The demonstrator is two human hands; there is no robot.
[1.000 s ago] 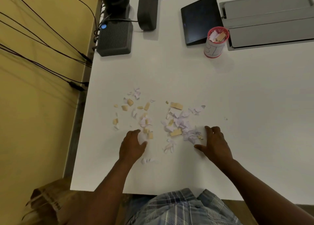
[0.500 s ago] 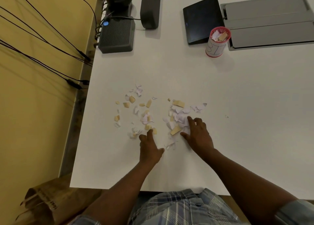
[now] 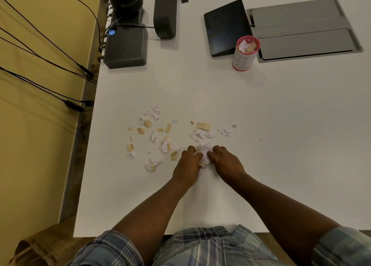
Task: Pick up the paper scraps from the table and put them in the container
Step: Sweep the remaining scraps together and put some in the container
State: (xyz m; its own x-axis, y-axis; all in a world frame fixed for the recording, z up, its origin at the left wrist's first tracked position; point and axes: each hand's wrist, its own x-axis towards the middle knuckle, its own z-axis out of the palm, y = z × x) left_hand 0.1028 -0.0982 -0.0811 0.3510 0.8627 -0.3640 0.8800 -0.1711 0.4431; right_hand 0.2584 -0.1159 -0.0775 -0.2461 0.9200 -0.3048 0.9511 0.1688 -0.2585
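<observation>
A brown paper bag (image 3: 38, 247) sits on the floor at the lower left, below the edge of the white table (image 3: 281, 165), and black cables (image 3: 46, 62) run across the yellow wall beside it. On the table's far left corner stands a ribbed dark box (image 3: 125, 46) with a small blue light. Loose paper scraps (image 3: 152, 137), white and tan, lie scattered over the near middle of the table (a few stray ones reach further right). The left hand (image 3: 187, 164) and the right hand (image 3: 225, 162) rest on the table side by side, fingers curled inward, squeezing a bunched heap of scraps (image 3: 205, 154) between them. Well beyond them, toward the far right, stands the container (image 3: 244, 58), a red-rimmed cup already holding some scraps, just beside a dark tablet (image 3: 224, 24) and a grey flap panel (image 3: 305, 28) set into the tabletop.
</observation>
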